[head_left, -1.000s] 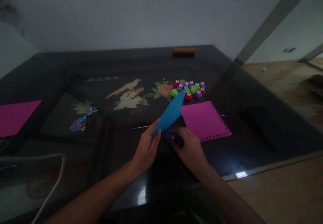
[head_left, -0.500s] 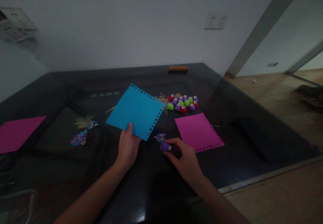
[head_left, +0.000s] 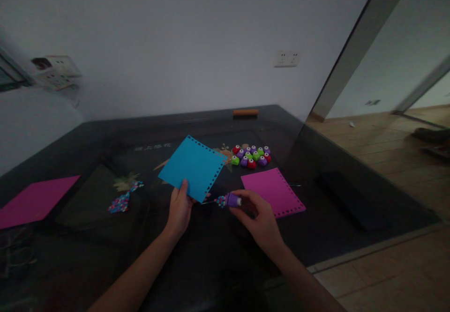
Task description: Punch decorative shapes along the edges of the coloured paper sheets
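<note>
A blue card (head_left: 191, 167) is pinched by the left hand's (head_left: 179, 211) fingers, at 10 o'clock of the punch (head_left: 232, 200); the punch is grasped by the right hand's (head_left: 258, 213) fingers. Holes are seen along two card edges. For neat holes, the edge should be seated fully, spaced evenly, squeezed square, and confetti (head_left: 220, 202), at 9 o'clock of the punch, should be kept clear. Versus one second ago: the card is swung from steep tilt to face-on, and confetti is exposed between card and punch.
</note>
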